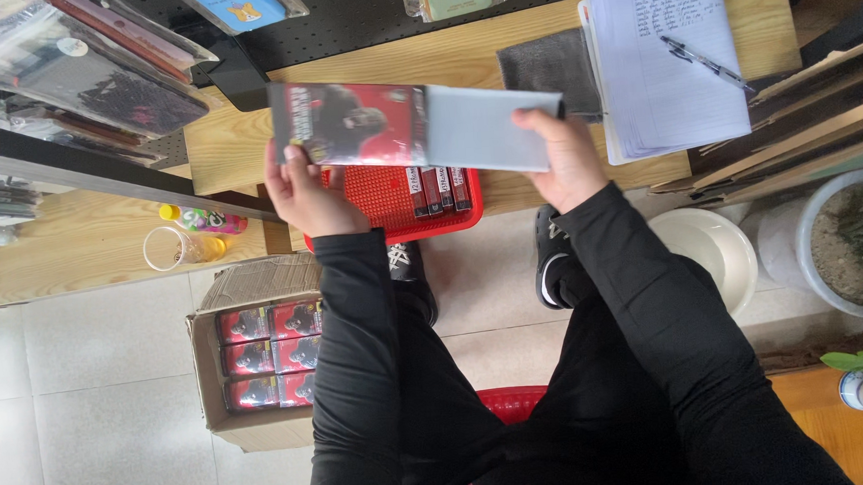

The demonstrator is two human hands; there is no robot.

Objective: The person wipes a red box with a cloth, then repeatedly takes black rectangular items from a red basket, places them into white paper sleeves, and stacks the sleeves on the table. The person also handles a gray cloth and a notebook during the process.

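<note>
Black sleeves and dark trousers fill the lower middle of the frame, and above them we hold a long flat package (416, 125) level across the upper centre, over a red perforated tray (390, 200) on the edge of a light wooden table (230, 145). Our left hand (309, 192) grips the red-and-black printed end, thumb on the face and fingers curled behind; our right hand (563, 157) pinches the plain grey end, thumb along its lower edge. We judge the step in hand to be seating the printed card in its grey sleeve, or drawing it out; which way, one frame cannot say. The next move calls for keeping both ends level and the sleeve square, so the card neither buckles nor catches.

Three narrow red-and-dark boxes (439, 188) stand in the tray, half hidden by the package. At lower left an open cardboard carton (252, 380) holds rows of matching red packets (265, 355), partly covered by our left arm. A notepad (673, 63) with a pen (703, 61) lies at upper right; a grey cloth (550, 64) sits beside it. A red shape (512, 403) between our legs is mostly covered. Our fingertips behind the package are out of sight, and the plant pot (845, 245) at right is cut off.
</note>
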